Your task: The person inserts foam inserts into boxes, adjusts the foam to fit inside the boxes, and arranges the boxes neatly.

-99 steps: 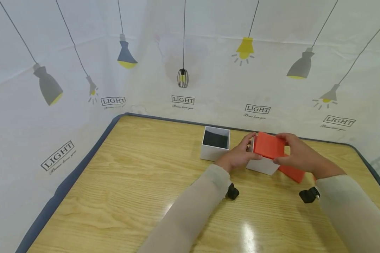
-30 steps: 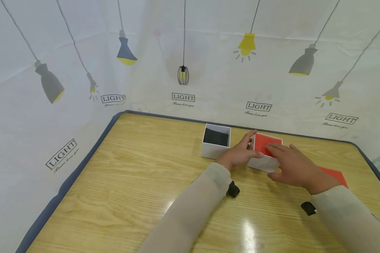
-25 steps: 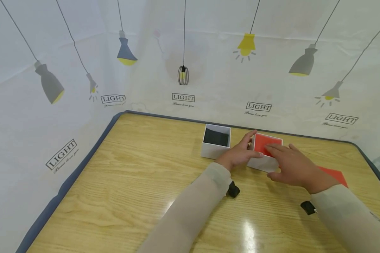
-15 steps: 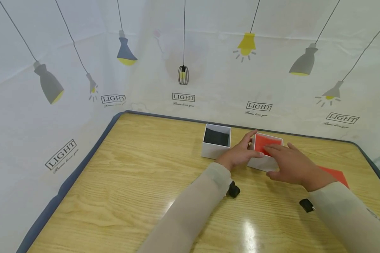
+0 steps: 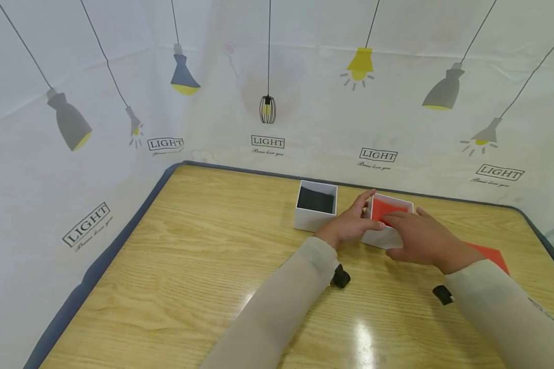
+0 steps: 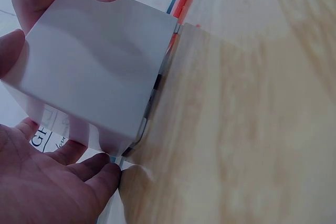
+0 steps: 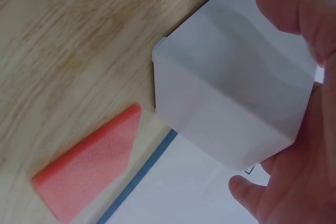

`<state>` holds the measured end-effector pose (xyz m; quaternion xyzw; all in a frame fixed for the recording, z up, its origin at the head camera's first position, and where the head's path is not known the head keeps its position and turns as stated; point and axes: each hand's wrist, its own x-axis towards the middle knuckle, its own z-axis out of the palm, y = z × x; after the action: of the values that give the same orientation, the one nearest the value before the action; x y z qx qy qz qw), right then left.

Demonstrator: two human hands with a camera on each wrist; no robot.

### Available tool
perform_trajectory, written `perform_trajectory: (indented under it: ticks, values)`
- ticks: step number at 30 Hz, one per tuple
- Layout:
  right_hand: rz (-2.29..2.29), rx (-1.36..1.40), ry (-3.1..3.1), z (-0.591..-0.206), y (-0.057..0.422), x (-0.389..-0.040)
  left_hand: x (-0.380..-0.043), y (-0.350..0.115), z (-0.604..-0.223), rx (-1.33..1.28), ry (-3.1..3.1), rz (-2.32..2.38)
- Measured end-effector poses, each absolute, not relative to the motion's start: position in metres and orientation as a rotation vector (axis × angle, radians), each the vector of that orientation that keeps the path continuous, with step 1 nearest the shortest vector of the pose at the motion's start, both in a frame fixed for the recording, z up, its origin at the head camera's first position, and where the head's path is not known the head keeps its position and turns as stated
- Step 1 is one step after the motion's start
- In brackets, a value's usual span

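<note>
A white square box [image 5: 378, 237] stands at the back right of the table, its top open. Inside it lies a red foam pad [image 5: 382, 207], sunk below the rim. My left hand [image 5: 348, 225] holds the box at its left side, with the thumb at the front edge and the fingers along the side wall. My right hand [image 5: 422, 238] reaches over the near right corner, its extended fingers pressing into the red pad. The right fingertips are partly hidden inside the box. In the right wrist view the right thumb lies over the box wall [image 7: 241, 66].
Left of this box stands a second white box [image 5: 309, 220] with a black insert [image 5: 315, 201] inside. A flat red foam slab [image 5: 491, 256] lies on the wooden table [image 5: 203, 266], partly behind the right forearm. A printed white curtain [image 5: 304, 66] encloses the table's back and left.
The red pad, earlier held over the box in both hands, is now inside and has sunk deeper under the right fingers. The loose red slab has shifted right, away from the box.
</note>
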<state>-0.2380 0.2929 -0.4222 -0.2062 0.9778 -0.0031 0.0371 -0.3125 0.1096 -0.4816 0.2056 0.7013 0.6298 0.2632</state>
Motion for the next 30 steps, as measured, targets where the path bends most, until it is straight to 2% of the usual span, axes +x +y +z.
perform_trajectory:
  ticks: [30]
  values:
    - [-0.038, -0.685, 2.991, -0.418, 0.281, -0.252, -0.313, 0.109, -0.482, 0.548, 1.931, 1.661]
